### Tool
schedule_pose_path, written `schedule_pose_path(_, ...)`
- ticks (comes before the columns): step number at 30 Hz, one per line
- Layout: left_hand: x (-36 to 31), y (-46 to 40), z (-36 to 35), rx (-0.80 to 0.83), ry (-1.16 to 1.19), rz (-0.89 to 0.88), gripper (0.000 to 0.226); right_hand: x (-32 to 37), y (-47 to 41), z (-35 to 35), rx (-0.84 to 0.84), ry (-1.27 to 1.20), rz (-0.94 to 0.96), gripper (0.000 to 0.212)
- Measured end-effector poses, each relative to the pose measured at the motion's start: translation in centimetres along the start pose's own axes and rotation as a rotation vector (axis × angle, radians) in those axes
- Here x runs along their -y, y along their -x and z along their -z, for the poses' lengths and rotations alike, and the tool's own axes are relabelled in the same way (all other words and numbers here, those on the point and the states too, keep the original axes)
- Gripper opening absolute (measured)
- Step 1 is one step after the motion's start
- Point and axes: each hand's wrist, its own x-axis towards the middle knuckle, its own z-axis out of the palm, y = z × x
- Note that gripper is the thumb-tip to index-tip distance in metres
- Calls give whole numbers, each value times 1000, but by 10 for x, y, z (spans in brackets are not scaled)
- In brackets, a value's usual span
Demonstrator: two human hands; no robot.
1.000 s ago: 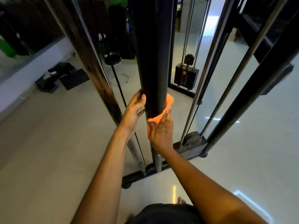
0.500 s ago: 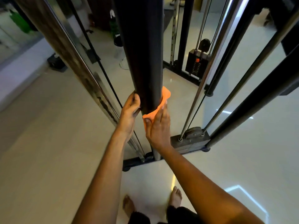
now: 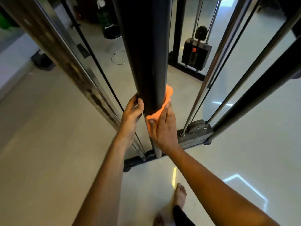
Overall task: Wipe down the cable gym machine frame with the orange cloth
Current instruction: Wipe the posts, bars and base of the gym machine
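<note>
Orange cloth [image 3: 164,101] pressed on black post [image 3: 145,51] by R hand [image 3: 164,128]; cable [image 3: 91,51] beside.

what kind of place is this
Most likely a gym. A weight stack hangs on guide rods with a pulley above it, and a right hand presses an orange cloth against a cable machine's black upright.

A thick upright post [image 3: 146,51] stands at the centre, with the left hand [image 3: 132,115] on its left side and the right hand [image 3: 163,126] pressing a cloth [image 3: 167,97] against its right side. Left of the post runs a slanted rail [image 3: 65,62] — right of it, thin rods [image 3: 216,69]. Behind sits a weight stack [image 3: 195,54]; a bare foot [image 3: 180,194] rests on the floor [image 3: 48,144] below.
</note>
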Motion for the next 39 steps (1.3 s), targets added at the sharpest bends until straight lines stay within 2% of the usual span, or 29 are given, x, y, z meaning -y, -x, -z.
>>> schedule_pose_path(4, 38, -12, 8, 25, 22, -31, 39, -38, 35, -19, 127, 17, -93, 94)
schedule_pose_path(6, 54, -18, 11, 29, 3, -44, 42, -32, 33, -21, 74, 0, -81, 90)
schedule_pose_path(9, 72, -24, 19, 52, -12, -79, 48, -13, 8, -25, -148, -52, -11, 86)
schedule_pose_path(11, 81, -26, 21, 65, -11, -89, 50, -11, -1, -33, -233, -47, 39, 84)
schedule_pose_path(15, 92, -28, 21, 82, -10, -135, 44, -50, 34, -62, -142, 48, 127, 92)
schedule_pose_path(17, 95, -28, 22, 94, -10, -159, 43, -65, 50, -68, -107, 68, 164, 89)
schedule_pose_path(20, 91, -36, 26, 78, 10, -170, 38, -54, 28, -57, -179, 35, 234, 87)
schedule_pose_path(24, 97, -53, 31, 102, 40, -259, 14, -35, -14, -39, -319, 19, 384, 91)
schedule_pose_path(28, 113, -65, 30, 168, 65, -346, 23, -78, 20, -68, -321, 83, 455, 80)
schedule_pose_path(31, 119, -64, 29, 217, 22, -410, 35, -107, 46, -85, -270, 105, 482, 81)
schedule_pose_path(36, 131, -60, 32, 258, 81, -453, 41, -75, 7, -56, -373, 105, 566, 75)
schedule_pose_path(39, 132, -63, 38, 269, 48, -481, 44, -79, 10, -61, -413, 119, 591, 73)
